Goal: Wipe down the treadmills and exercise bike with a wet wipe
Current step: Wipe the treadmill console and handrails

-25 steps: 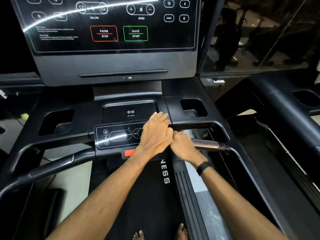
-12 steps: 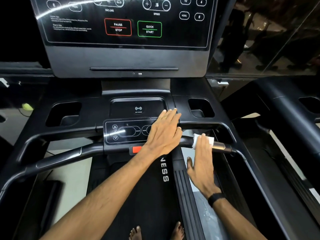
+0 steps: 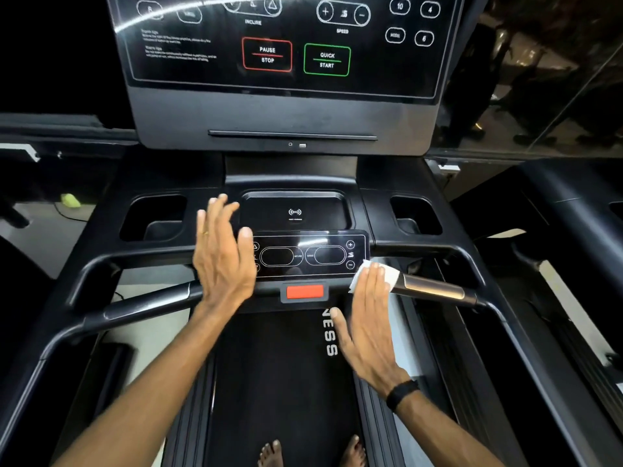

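I stand on a black treadmill with a big touch console above. My right hand lies flat with straight fingers, pressing a white wet wipe onto the inner end of the right handlebar, beside the small control panel. My left hand is spread open, fingers straight, at the panel's left edge; whether it touches the surface is unclear. It holds nothing. A red safety tab sits below the panel, between my hands.
Cup holders flank a charging tray. The left handlebar runs down to the left. A second treadmill stands on the right, glass wall behind it. My bare feet are on the belt.
My left hand slid from the right part of the small control panel to its left edge, uncovering it. My right hand came out from beside the left, flat on the wipe at the handlebar.
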